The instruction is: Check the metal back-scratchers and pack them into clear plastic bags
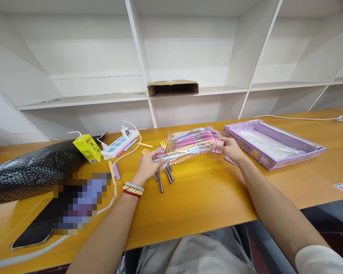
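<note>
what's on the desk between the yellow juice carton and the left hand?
In the head view, between the yellow juice carton and the left hand: a white power strip with its cord, and loose pastel sticks on the wooden desk.

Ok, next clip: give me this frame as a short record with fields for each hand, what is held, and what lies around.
left hand: grips the left end of the clear packet
right hand: grips the packet's right end
clear packet: holds pastel-handled utensils, lifted just off the table
under packet: loose metal-handled pieces
right of hands: open purple box
left of hands: power strip, yellow drink carton, black bag, phone
surface: wooden table
</note>
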Available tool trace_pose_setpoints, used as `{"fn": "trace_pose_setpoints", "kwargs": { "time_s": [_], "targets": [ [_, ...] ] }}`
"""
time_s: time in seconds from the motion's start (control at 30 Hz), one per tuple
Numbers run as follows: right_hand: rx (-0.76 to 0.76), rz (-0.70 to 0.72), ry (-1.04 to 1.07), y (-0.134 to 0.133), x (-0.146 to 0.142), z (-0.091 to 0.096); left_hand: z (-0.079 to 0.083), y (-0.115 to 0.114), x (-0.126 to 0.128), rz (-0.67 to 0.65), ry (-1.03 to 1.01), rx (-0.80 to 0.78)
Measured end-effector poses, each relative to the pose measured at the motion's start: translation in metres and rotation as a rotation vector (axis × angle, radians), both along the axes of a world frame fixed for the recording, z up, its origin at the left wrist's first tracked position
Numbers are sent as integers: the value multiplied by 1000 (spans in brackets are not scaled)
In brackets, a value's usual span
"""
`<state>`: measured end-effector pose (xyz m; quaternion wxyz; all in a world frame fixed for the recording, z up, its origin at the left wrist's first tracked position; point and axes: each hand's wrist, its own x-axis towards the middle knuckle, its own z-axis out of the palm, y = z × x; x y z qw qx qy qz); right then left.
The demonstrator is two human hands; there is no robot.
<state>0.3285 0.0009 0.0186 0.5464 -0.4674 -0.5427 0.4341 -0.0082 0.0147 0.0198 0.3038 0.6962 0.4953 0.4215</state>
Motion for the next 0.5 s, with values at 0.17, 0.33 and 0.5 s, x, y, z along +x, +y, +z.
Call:
{"fn": "trace_pose_setpoints", "kwargs": {
  "time_s": [0.17,0.33,0.5],
  "targets": [
    [-32,36,-41,0,1,-1,6,-5,2,32,-313,-122],
    [-58,1,-51,2,3,-4,11,-8,3,26,-470,-216],
    [-105,-46,-103,0,2,-2,9,-7,4,8,-554,-232]
  ]
}}
